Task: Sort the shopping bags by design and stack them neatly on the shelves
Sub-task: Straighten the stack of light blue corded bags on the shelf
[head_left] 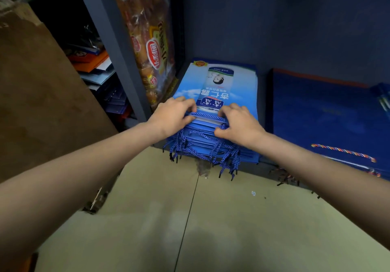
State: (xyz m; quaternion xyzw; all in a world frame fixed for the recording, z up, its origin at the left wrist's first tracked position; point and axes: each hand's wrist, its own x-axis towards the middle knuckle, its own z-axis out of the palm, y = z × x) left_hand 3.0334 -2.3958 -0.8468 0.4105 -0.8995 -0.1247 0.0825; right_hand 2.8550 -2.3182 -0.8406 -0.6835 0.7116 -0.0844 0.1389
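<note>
A stack of light blue bags point(213, 107) lies flat on the lowest shelf point(261, 103), at its left end, close beside the grey upright post point(118, 46) of the rack. The top bag shows a printed drink can and a sky with clouds, and the print is upside down from the camera's side. The front edge of the stack reaches the front edge of the shelf, and many blue cord handles point(202, 151) hang from it over the beige floor point(211, 219). The left hand point(172, 116) rests on the front left corner of the stack, with curled fingers on the top bag and the thumb near the top cord. The right hand point(238, 124) rests on the front right corner in the same way, its fingers bent over the top bag and its thumb pressed against the bag edges and cords below. Whether either hand truly pinches a cord or only presses on the stack, I cannot tell. To the right on the same shelf, just beside the light blue stack, lies a pile of dark blue bags point(325, 113) with a multicoloured cord handle point(344, 151) near its front edge. A tall plastic package of orange bags point(152, 46) stands upright against the post, touching the left side of the light blue stack. Left of the post, more bags point(95, 67) lie in a dark section.
</note>
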